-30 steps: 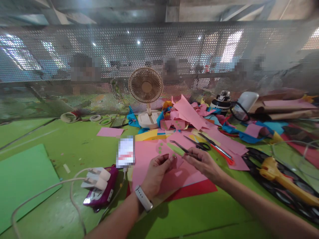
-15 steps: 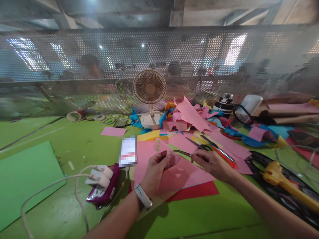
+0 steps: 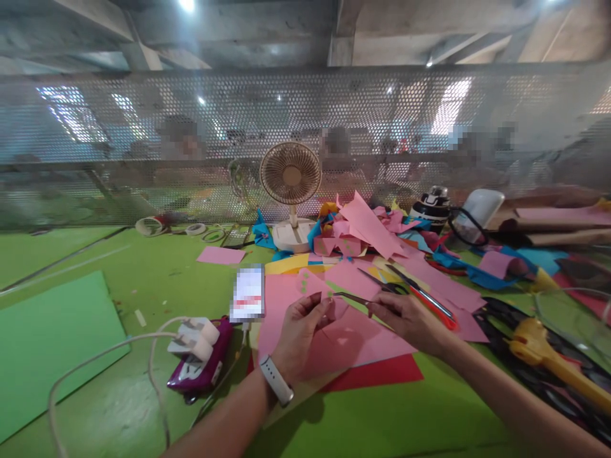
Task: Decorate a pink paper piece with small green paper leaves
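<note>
My left hand [image 3: 301, 327], with a white watch on the wrist, pinches a small pink paper piece [image 3: 310, 284] dotted with green spots. My right hand [image 3: 405, 316] is closed on thin metal tweezers [image 3: 351, 297]. Their tip points left and reaches the pink piece just above my left fingers. Both hands hover over a large pink sheet [image 3: 334, 331] that lies on a red sheet [image 3: 382, 371] on the green table [image 3: 143, 273].
Scissors [image 3: 382, 283] and a red-handled tool [image 3: 424, 298] lie behind my right hand. A phone [image 3: 248, 292], a purple power strip [image 3: 200, 366] with white plugs, a small fan [image 3: 290, 184], a paper-scrap pile [image 3: 367, 222], a yellow glue gun [image 3: 548, 346] and a green sheet [image 3: 48, 343] surround the work spot.
The tweezers' tip has swung left and down to the pink piece at my left fingers. The camera has tilted slightly upward.
</note>
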Demonstrator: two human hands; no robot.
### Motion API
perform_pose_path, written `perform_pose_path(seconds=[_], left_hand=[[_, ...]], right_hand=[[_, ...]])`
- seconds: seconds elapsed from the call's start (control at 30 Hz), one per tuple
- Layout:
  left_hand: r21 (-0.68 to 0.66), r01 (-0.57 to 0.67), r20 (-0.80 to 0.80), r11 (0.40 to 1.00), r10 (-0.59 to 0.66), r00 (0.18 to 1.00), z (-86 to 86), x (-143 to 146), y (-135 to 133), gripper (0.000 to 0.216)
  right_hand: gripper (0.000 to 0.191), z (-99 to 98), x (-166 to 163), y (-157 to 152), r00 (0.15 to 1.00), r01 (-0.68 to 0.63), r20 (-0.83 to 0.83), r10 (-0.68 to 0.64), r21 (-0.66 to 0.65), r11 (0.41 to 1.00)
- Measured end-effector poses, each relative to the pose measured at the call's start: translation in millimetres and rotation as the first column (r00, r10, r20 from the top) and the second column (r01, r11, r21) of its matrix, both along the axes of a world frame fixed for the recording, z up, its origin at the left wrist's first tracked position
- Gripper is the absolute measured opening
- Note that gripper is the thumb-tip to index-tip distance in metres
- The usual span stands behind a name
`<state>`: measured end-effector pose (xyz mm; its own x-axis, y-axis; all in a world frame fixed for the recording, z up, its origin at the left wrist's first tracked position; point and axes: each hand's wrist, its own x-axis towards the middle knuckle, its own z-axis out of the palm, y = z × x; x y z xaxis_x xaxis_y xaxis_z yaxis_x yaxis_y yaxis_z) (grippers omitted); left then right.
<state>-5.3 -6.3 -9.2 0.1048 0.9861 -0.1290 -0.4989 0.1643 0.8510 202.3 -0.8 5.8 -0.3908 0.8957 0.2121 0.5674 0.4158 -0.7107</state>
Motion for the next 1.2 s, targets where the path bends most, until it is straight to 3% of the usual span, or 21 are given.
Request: perform_pose_path(seconds=[0.17, 0.67, 1.2], left_hand=[[0.04, 0.043, -0.019, 0.998, -0.042, 0.999, 0.8, -0.3, -0.1, 0.021], [0.032, 0.022, -0.031, 0.999, -0.021, 0.999, -0.7, 0.2, 0.2, 0.028], [0.045, 0.026, -0.031, 0.999, -0.025, 0.999, -1.5, 1.2, -0.5, 0.026]], right_hand=[[0.03, -1.2, 0.7, 0.8, 1.0, 0.003, -0.004, -0.003, 0.017, 1.0], [0.031, -2.0, 0.2, 0.7, 0.999, 0.013, 0.038, -0.015, 0.044, 0.999], [0.033, -4.7, 1.6, 3.2, 1.0, -0.004, 0.007, 0.004, -0.006, 1.0]])
